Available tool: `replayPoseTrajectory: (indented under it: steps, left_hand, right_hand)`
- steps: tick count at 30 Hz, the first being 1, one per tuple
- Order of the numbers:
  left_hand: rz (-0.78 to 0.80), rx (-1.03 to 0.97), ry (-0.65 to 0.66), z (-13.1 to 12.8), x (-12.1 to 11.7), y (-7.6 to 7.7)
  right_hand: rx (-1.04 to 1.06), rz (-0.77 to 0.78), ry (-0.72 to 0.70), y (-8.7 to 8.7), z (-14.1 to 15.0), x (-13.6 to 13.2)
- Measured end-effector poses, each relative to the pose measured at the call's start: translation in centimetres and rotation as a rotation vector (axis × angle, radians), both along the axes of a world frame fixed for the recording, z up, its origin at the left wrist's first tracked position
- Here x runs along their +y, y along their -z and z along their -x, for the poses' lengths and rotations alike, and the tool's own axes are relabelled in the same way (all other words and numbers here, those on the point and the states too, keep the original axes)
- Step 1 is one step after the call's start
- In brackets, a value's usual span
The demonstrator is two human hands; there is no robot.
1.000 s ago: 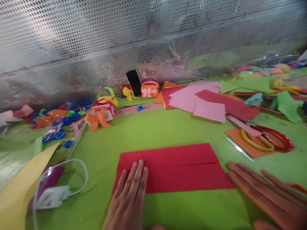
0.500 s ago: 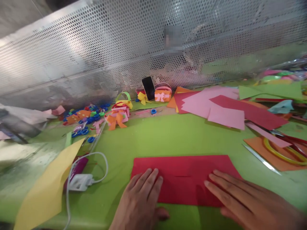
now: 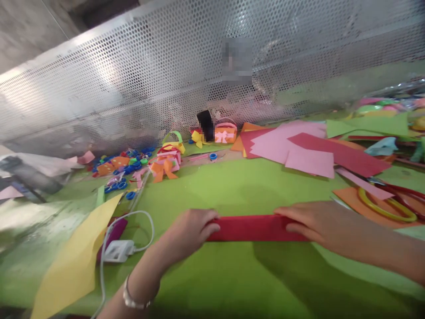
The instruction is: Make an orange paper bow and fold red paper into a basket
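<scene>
A red paper sheet (image 3: 252,227) lies on the green table (image 3: 232,186) as a narrow folded strip. My left hand (image 3: 191,230) grips its left end with curled fingers. My right hand (image 3: 318,221) holds the right end, fingers bent over the top edge. Both hands touch the paper; part of the strip is hidden under them.
Pink, red and orange paper sheets (image 3: 299,148) lie at the back right, with scissors (image 3: 388,201) on orange paper. Paper gift boxes (image 3: 166,159), a phone (image 3: 206,125) and blue rings (image 3: 119,184) stand at the back. A white charger (image 3: 117,250) and yellow sheet (image 3: 76,261) lie left.
Both hands went from lying flat on the red sheet to gripping its ends; the sheet now shows as a much narrower strip, folded up.
</scene>
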State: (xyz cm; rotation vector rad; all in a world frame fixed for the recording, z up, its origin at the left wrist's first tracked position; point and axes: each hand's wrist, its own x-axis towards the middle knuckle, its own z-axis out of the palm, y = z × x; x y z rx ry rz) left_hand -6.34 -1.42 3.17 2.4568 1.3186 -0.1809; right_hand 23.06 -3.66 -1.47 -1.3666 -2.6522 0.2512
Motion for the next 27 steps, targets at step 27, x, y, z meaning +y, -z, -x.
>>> replayPoseTrajectory:
  steps: [27]
  left_hand:
    - [-0.018, 0.070, 0.149, -4.1, -1.7, -0.8]
  right_hand:
    - [-0.209, 0.184, -0.110, -5.1, 9.4, 0.5]
